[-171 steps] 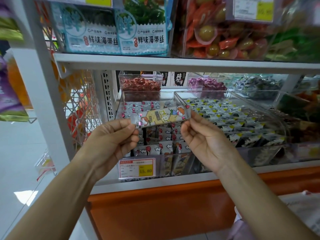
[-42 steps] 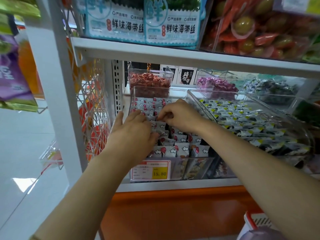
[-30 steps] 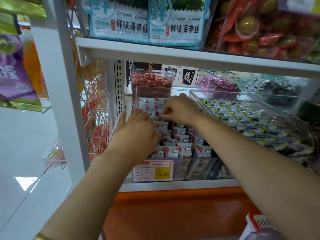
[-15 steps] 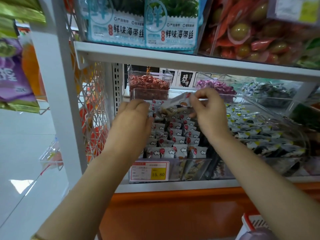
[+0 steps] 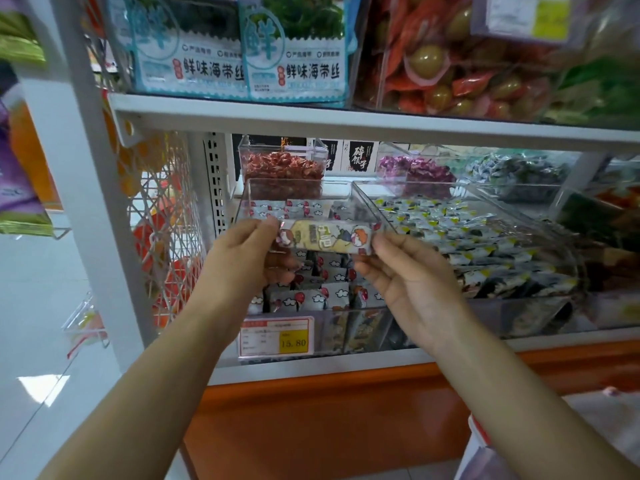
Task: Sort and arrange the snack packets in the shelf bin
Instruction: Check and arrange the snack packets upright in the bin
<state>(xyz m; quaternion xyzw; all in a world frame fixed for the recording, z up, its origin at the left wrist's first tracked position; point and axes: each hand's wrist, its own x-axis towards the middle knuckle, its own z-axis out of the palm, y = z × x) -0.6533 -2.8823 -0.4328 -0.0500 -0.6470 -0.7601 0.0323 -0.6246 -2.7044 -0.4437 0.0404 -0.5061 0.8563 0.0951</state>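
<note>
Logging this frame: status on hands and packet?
Left hand and right hand pinch one snack packet by its ends, over the clear bin. Nothing blocking.

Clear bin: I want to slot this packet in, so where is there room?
Roomiest is the back of the clear bin, by its rear wall, where packets lie flat and low. The front rows stand packed. The middle is hidden behind the held packet. There is clearance over the rim, under the upper shelf.

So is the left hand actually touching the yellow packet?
Touching. The head view shows the left hand pinching one end of the yellow packet; the right hand pinches the other.
</note>
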